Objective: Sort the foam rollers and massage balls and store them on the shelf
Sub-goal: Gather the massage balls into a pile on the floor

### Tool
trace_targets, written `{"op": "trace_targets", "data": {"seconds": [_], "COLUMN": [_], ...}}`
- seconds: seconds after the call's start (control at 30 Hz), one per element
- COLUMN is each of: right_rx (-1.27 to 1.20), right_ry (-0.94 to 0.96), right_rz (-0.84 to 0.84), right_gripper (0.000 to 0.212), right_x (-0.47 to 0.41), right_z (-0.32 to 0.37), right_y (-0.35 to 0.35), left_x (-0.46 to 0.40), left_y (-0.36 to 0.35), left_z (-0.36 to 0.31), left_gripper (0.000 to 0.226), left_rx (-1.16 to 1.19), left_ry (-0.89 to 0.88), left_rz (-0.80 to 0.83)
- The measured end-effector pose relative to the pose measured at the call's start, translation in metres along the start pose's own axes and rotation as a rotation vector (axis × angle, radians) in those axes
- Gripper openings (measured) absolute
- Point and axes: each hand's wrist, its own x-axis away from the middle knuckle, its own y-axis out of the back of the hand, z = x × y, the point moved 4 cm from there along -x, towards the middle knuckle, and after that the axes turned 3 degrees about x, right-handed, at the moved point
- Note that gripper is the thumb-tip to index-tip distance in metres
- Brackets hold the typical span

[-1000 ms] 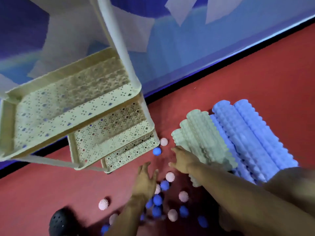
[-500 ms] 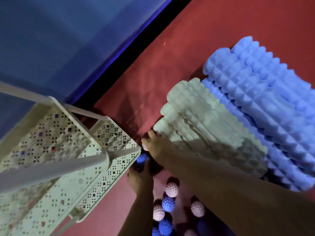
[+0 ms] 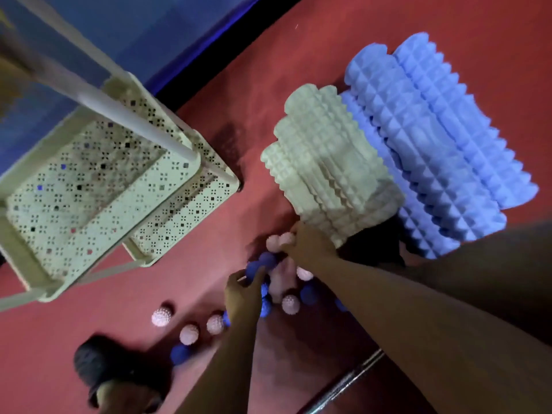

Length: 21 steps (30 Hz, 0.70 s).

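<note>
Several spiky massage balls, pink and blue, lie scattered on the red floor [image 3: 268, 55]. My left hand [image 3: 242, 294] curls round a blue ball [image 3: 254, 268] near the middle of the cluster. My right hand [image 3: 310, 243] holds pink balls [image 3: 279, 242] just below the cream foam rollers [image 3: 328, 171]. Blue foam rollers [image 3: 442, 150] lie stacked to the right of the cream ones. The cream perforated shelf [image 3: 89, 198] stands on the left, its trays bare. More pink balls [image 3: 161, 316] and a blue ball [image 3: 180, 354] lie lower left.
A blue wall [image 3: 149, 34] with a black skirting runs behind the shelf. A dark round object [image 3: 92, 358] sits at the lower left. A metal bar [image 3: 349, 380] lies on the floor at the bottom, beneath my right forearm.
The view has pulled back and tilted. My right hand has dropped from the rollers' near corner onto pink balls, and my left hand has closed on a blue ball.
</note>
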Motion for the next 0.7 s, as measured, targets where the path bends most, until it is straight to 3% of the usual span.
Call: {"op": "trace_targets", "data": {"seconds": [0.1, 0.2, 0.37, 0.5, 0.63, 0.7], "right_rx": [0.085, 0.121, 0.155, 0.192, 0.193, 0.183], "right_ry": [-0.006, -0.001, 0.028, 0.037, 0.029, 0.035], "right_rz": [0.083, 0.134, 0.085, 0.102, 0.138, 0.157], "right_gripper": [0.038, 0.033, 0.021, 0.028, 0.032, 0.033], "right_x": [0.031, 0.049, 0.065, 0.082, 0.095, 0.101], "right_z": [-0.015, -0.018, -0.016, -0.03, -0.039, -0.038], "right_y": [-0.015, -0.029, -0.033, -0.02, -0.008, -0.007], "left_x": [0.027, 0.037, 0.052, 0.049, 0.055, 0.056], "left_y": [0.0, -0.006, -0.011, -0.023, -0.019, -0.019], "left_z": [0.058, 0.114, 0.124, 0.114, 0.08, 0.074], "left_gripper": [0.075, 0.082, 0.066, 0.067, 0.022, 0.019], "left_rx": [0.078, 0.184, 0.306, 0.418, 0.373, 0.373], "left_ry": [0.125, 0.195, 0.225, 0.209, 0.124, 0.152], "left_rz": [0.014, 0.023, 0.074, 0.124, 0.113, 0.11]}}
